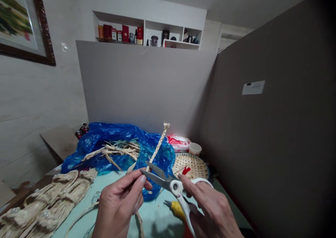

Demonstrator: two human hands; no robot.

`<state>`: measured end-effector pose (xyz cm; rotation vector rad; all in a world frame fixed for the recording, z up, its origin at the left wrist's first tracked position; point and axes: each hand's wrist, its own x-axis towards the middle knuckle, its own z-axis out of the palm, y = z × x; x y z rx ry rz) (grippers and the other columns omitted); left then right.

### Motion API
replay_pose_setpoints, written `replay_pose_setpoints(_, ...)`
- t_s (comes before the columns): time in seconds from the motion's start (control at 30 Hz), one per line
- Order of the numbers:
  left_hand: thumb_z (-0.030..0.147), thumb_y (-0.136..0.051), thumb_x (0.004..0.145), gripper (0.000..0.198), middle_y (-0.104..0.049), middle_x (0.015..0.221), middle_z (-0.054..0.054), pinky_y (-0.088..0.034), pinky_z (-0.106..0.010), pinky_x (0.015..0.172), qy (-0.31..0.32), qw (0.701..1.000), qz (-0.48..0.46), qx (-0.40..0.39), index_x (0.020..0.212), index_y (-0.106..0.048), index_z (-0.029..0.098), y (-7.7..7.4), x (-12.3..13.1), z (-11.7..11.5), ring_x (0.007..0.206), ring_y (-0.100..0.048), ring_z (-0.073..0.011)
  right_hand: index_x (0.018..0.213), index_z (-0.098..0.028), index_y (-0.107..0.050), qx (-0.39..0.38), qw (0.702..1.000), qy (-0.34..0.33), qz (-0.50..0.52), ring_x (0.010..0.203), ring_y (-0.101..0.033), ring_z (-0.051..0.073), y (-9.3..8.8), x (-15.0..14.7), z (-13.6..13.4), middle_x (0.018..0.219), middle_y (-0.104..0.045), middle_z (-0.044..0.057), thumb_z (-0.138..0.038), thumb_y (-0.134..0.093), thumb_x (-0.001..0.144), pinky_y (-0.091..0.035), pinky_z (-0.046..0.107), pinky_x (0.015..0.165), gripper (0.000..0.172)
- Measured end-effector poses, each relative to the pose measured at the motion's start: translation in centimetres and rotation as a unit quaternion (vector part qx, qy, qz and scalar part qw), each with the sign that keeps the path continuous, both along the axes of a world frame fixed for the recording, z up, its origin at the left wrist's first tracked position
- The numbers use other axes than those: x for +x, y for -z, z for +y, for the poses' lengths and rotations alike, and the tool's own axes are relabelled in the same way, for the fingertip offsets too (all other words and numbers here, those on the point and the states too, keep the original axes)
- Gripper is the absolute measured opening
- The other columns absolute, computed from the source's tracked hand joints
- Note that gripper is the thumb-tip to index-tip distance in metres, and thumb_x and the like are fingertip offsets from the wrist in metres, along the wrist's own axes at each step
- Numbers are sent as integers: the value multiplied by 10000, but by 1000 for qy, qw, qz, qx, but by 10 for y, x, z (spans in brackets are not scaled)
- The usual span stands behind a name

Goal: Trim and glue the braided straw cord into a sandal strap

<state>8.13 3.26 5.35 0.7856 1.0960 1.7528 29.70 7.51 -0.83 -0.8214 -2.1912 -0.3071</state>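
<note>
Between the thumb and fingers of my left hand [123,199] is pinched the lower end of a pale braided straw cord [159,147], which stands up at a slant with a knotted tip. My right hand [210,204] grips white-handled scissors [176,187]. Their blades are parted and lie around the base of the braid, close to my left fingertips. Whether the blades touch the straw I cannot tell. Behind my hands, a blue plastic bag [102,133] holds loose dry straw strands [123,150].
Woven straw slippers [57,196] lie at the left. A round woven basket [193,162] with a red scrap, a paper cup [195,148] and a red-white packet [178,143] stand behind the scissors. A yellow glue gun [177,209] lies below. Grey panels [147,83] rise behind and to the right.
</note>
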Motion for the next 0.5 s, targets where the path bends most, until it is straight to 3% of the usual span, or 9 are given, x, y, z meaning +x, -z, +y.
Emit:
replay_pose_setpoints(0.2,339,-862,577,166,-694,568,11,-426,-125,459,-30,997,65,-28,705,-818,244,-2,1,-4,517,-559,-91,1378,-160,-463,17,999,-17,33,633,-586,196,-3,-4,-1,745,-609,52,-27,-447,702,-506,290,553,689)
replay_pose_setpoints(0.5,375,-789,612,96,-756,655,-5,-462,-118,539,-82,980,179,-15,633,-805,283,1,-2,-5,668,-607,-142,1310,-135,-535,100,995,6,30,551,-620,166,-5,-3,2,688,-675,46,-5,-455,796,-519,261,530,537)
